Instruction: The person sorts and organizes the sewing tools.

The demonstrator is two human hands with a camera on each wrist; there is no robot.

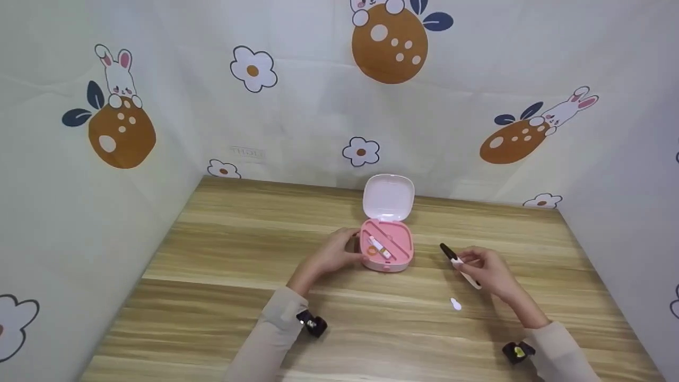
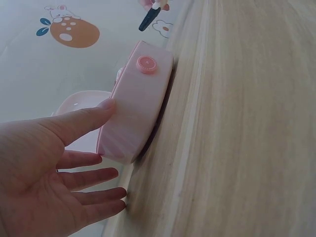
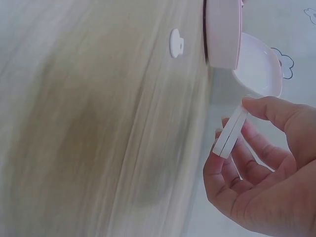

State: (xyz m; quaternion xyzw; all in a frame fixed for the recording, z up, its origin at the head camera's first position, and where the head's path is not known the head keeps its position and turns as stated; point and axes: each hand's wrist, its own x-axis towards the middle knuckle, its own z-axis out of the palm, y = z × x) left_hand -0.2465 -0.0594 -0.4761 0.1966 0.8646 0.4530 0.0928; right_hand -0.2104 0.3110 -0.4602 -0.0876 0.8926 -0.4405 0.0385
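A pink case [image 1: 386, 265] with its pale lid [image 1: 389, 197] raised stands on the table. Inside lie a small white stick with coloured markings [image 1: 380, 248] and an orange ring [image 1: 372, 250]. My left hand [image 1: 333, 251] is at the case's left side, thumb on its wall and the other fingers extended. To the right of the case, my right hand [image 1: 485, 270] pinches a slim black-and-white tool [image 1: 449, 251] between thumb and fingers, dark end pointing away. In the right wrist view its white end [image 3: 230, 134] has a lengthwise slit; its exact kind I cannot tell.
A small flat white piece [image 1: 455, 304] with a narrow tab lies on the wooden table [image 1: 238, 233], in front of the right hand. Patterned cloth walls [image 1: 307, 106] enclose the table at the back and both sides.
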